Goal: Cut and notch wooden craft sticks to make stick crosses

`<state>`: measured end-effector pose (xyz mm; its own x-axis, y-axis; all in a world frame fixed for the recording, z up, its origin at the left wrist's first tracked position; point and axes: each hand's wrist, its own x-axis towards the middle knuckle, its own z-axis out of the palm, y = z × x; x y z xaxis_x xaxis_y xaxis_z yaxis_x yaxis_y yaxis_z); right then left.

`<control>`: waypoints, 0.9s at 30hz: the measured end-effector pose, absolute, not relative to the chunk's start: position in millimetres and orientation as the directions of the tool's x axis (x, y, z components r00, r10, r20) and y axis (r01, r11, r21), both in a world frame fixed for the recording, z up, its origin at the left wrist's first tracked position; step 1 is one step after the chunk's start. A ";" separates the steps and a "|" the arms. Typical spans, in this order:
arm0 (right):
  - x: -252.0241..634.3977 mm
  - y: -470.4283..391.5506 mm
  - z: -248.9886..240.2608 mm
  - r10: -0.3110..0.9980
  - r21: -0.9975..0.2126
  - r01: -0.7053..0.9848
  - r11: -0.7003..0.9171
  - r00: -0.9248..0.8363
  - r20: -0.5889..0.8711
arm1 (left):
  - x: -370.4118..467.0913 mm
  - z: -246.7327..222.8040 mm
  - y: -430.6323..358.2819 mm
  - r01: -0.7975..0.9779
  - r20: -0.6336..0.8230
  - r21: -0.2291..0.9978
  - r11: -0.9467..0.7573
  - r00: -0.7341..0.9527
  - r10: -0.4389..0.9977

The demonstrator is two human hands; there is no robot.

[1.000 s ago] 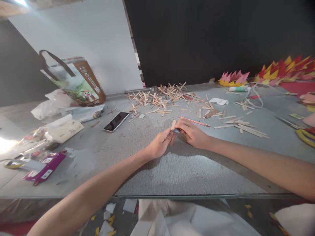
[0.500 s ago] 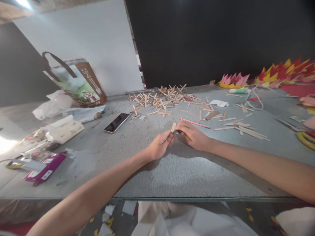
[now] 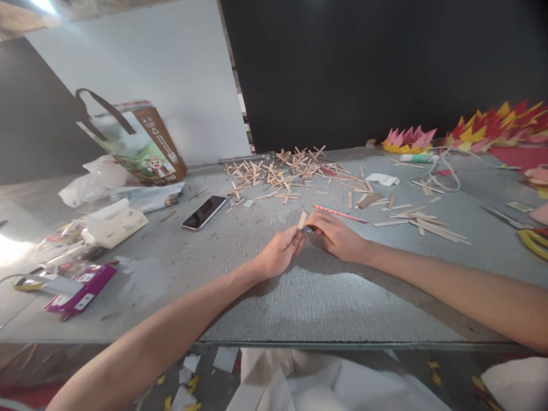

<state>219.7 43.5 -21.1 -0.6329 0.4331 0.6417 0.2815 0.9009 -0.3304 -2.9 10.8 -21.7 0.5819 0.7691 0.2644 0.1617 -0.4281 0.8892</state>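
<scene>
1. One purple packet (image 3: 82, 292) lies left of the phone (image 3: 204, 213), nearer us.
2. One printed bag (image 3: 143, 145) stands left of the phone, farther from us.
3. One phone lies flat.
4. Dozens of loose sticks (image 3: 280, 181) heap up behind the phone, to its right.
5. Right of the phone, our left hand (image 3: 280, 251) pinches one wooden stick (image 3: 302, 220), held between our two hands with its tip up.
6. Farther right of the phone, our right hand (image 3: 334, 233) pinches one small dark object (image 3: 308, 229) just beside the stick; we can't quite make out what it is.
7. One pair of scissors (image 3: 533, 241) lies well right of the phone.
</scene>
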 end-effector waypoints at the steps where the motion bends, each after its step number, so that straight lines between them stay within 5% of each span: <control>1: 219.3 43.3 -21.2 0.427 -0.330 0.273 0.904 -0.633 0.646 | -2.6 -22.1 11.1 0.154 0.268 0.889 -0.430 0.588 0.763; 7: 219.4 43.4 -20.7 0.439 -0.345 0.275 0.897 -0.634 0.637 | -1.4 -20.9 9.1 0.057 0.263 0.930 -0.362 0.585 0.767; 27: 219.6 41.7 -19.2 0.426 -0.334 0.269 0.903 -0.657 0.622 | -2.4 -23.1 8.2 0.159 0.242 0.898 -0.410 0.600 0.763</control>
<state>219.6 41.7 -19.2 -0.6572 0.4256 0.6220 0.2689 0.9034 -0.3341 -2.4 8.2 -23.1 0.6000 0.7626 0.2418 0.1590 -0.4099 0.8982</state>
